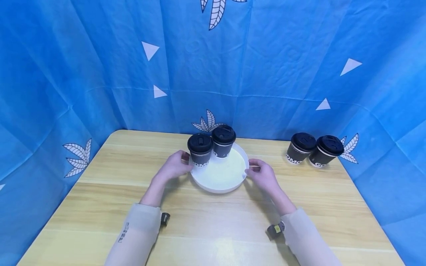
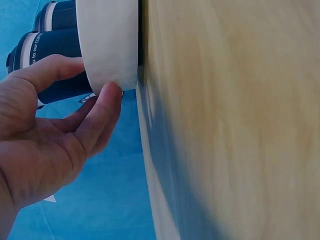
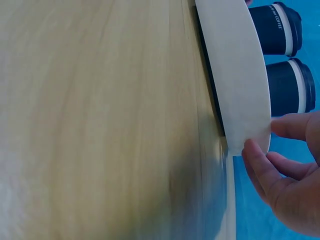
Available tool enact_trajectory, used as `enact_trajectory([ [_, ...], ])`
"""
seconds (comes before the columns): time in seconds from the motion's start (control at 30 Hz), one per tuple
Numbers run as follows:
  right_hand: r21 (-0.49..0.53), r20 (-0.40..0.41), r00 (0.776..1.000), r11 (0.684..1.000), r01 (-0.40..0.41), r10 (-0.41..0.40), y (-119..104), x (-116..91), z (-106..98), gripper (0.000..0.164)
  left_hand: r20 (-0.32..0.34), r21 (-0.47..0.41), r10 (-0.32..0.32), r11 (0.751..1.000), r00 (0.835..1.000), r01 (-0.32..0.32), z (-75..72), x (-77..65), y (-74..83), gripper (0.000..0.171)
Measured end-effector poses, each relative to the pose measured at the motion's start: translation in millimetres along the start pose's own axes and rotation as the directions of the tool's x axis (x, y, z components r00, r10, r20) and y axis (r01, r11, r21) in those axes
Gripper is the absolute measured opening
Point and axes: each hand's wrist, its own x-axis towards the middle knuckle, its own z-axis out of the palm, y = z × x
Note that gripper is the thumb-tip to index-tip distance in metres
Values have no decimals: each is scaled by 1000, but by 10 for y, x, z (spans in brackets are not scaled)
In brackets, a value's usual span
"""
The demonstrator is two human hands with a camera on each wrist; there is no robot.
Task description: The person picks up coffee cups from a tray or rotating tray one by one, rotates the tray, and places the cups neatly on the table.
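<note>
Cropped, covered or unreadable.
Cannot see the whole of the tray (image 1: 217,189) behind the left tray cup (image 1: 200,147) and right tray cup (image 1: 223,138), nor read the tiny print (image 1: 124,232) on the left sleeve (image 1: 138,229); can follow the right sleeve (image 1: 307,236) and surface (image 1: 213,214) only to the near edge of the head view, the left hand (image 2: 55,135) and right hand (image 3: 295,200) only to the wrist views' side edges.

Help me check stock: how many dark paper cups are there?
4: two dark black-lidded paper cups on the round white tray, two cups far right on the wooden table.
</note>
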Motion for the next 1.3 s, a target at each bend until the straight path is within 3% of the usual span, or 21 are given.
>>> enact_trajectory([
  [0.47, -3, -39, 997, 998, 61, -61, -41, 111, -89, 47, -7, -73, -33, 997, 999, 33, 16, 74, -23, 57],
  [1.0, -76, 3, 998, 996, 56, -56, -32, 322, -73, 47, -3, -33, -6, 999, 1000, 6, -13, 180, -19, 55],
  [1.3, -50, 13, 999, 997, 50, -50, -26, 284, -33, 47, -3, -9, 19, 1000, 1000, -19, -31, 248, 11, 53],
])
